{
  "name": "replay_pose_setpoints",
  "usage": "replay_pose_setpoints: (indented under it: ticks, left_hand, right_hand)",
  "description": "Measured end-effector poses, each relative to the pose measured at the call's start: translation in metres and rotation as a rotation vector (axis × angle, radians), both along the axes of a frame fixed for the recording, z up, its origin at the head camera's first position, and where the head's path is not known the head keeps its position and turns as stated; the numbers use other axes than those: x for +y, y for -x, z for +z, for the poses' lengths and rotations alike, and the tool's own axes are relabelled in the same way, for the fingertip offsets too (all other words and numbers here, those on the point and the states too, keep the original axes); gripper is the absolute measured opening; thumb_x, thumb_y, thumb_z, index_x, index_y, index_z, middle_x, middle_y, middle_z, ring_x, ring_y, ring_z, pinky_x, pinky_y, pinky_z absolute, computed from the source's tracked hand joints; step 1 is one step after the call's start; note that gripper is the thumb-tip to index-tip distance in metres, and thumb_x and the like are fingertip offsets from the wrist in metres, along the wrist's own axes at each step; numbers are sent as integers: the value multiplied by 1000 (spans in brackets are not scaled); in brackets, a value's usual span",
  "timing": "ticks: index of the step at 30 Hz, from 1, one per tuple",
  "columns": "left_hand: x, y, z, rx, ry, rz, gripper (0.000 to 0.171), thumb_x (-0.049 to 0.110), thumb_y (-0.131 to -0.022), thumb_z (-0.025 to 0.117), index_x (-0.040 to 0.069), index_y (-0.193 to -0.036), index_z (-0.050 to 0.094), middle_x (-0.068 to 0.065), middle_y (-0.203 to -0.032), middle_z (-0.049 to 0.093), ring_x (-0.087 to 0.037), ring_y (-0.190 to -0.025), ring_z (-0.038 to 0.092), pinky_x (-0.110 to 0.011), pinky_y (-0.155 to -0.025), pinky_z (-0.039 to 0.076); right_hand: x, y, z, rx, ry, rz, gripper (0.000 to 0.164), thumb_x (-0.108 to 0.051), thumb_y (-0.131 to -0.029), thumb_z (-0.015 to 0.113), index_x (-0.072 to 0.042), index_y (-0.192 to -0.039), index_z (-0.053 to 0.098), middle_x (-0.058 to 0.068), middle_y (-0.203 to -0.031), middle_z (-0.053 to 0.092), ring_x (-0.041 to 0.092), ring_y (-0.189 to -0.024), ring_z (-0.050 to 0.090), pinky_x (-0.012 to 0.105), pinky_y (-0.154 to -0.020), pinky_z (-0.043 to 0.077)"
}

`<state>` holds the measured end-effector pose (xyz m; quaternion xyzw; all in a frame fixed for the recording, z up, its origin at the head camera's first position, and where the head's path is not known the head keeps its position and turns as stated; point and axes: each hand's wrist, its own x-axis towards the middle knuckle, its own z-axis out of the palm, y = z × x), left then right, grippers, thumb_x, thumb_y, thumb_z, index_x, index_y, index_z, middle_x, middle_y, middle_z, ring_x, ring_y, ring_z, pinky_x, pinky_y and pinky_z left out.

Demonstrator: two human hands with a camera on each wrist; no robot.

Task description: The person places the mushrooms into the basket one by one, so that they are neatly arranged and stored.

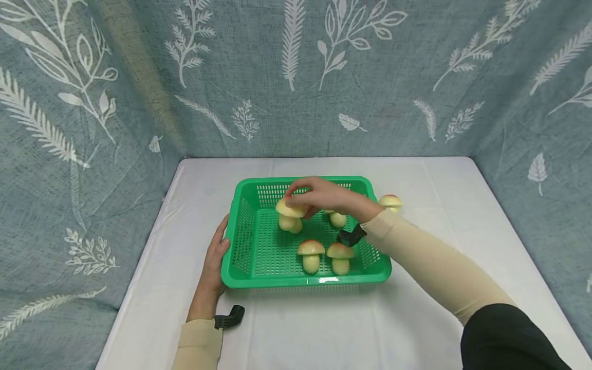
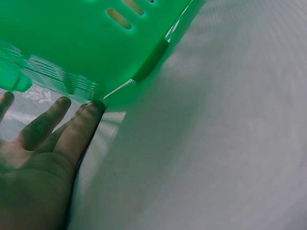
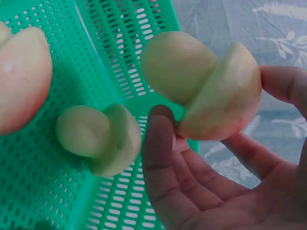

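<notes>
A green plastic basket (image 1: 296, 282) with slotted walls stands on the white cloth. My left hand (image 1: 214, 263) is at its left side, and in the left wrist view its fairly straight fingers (image 2: 79, 136) reach the basket's wall. Above the basket's far half, my right hand (image 1: 319, 195) pinches a toy mushroom (image 1: 289, 208) by its reddish-yellow cap. In the right wrist view, thumb and fingers go around that cap while the pale stem points away. Two mushrooms stand near the basket's front wall, one left (image 1: 311, 255) and one right (image 1: 340, 258). Another mushroom (image 1: 338, 219) lies partly hidden beneath my right hand.
Outside the basket, beyond its right end, one more mushroom (image 1: 390, 202) sits on the white tablecloth (image 1: 296, 329), partly covered by my right forearm. Blue-grey curtains (image 1: 259, 77) with white leaf prints rise around the table's back and sides.
</notes>
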<state>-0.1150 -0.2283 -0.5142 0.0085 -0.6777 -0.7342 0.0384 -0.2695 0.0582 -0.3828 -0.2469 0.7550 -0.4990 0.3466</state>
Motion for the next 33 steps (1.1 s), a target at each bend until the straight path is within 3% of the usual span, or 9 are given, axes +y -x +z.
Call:
replay_pose_setpoints:
  ticks: [10, 17, 24, 33]
  left_hand:
    - [-1, 1, -1, 2, -8, -4, 72, 35, -106, 40, 23, -175, 26, -7, -174, 33, -23, -141, 49, -25, -100, 52]
    - [-2, 1, -1, 3, -8, -4, 72, 34, -106, 40, 22, -175, 26, -6, -174, 31, -24, -143, 47, -25, -101, 51]
    - [-1, 1, 0, 4, -14, -16, 71, 34, -106, 39, 22, -175, 25, -6, -175, 30, -23, -144, 46, -25, -101, 52]
    - [-2, 1, -1, 0, -10, -25, 71, 35, -107, 39, 21, -175, 24, -6, -175, 29, -21, -144, 45, -24, -102, 50]
  right_hand:
    - [-15, -7, -6, 32, -98, 59, 33, -35, -105, 69, -14, -130, 74, 11, -114, 70, 26, -88, 72, 55, -87, 61]
    - [-28, -15, -14, -17, -121, 59, 30, -32, -102, 72, -10, -122, 76, 11, -110, 70, 22, -81, 68, 55, -85, 61]
    - [-37, -21, -20, -20, -173, 64, 30, -33, -102, 71, -11, -122, 76, 4, -86, 65, 18, -65, 52, 46, -69, 51]
    - [-43, -28, -24, -19, -188, 93, 23, -31, -101, 73, -11, -113, 78, 4, -71, 58, 16, -59, 46, 41, -63, 44]
